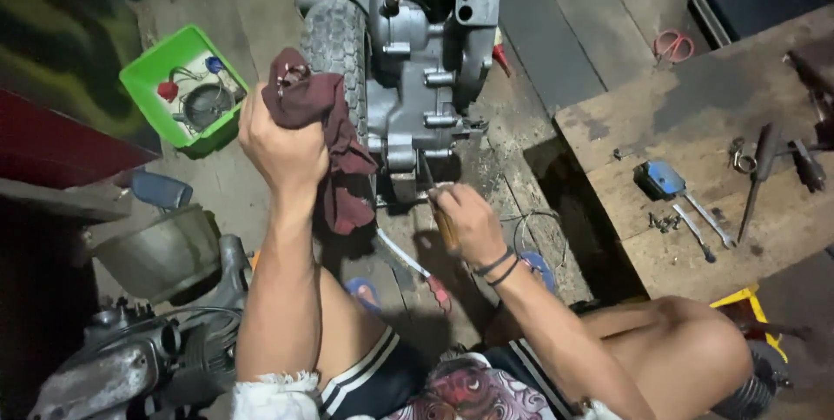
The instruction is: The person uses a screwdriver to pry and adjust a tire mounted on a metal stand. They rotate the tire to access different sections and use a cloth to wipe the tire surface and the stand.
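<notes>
Just ahead of both hands stands a grey cast-metal scooter engine with its black treaded tyre (408, 64). The left hand (278, 146), raised to the tyre's left, is clenched on a dark maroon crumpled rag (326, 138). Below the casing, the right hand (469, 224) is clamped on a wooden-handled screwdriver (439, 207), tip at the engine's underside. A slip there could skid the tip off the casing; the hanging rag could snag.

I see a dim scene with light falling from above onto the middle. The left edge and the pit beside the wooden bench (695, 125) stay almost black. The picture is soft and a little grainy, without glare.
</notes>
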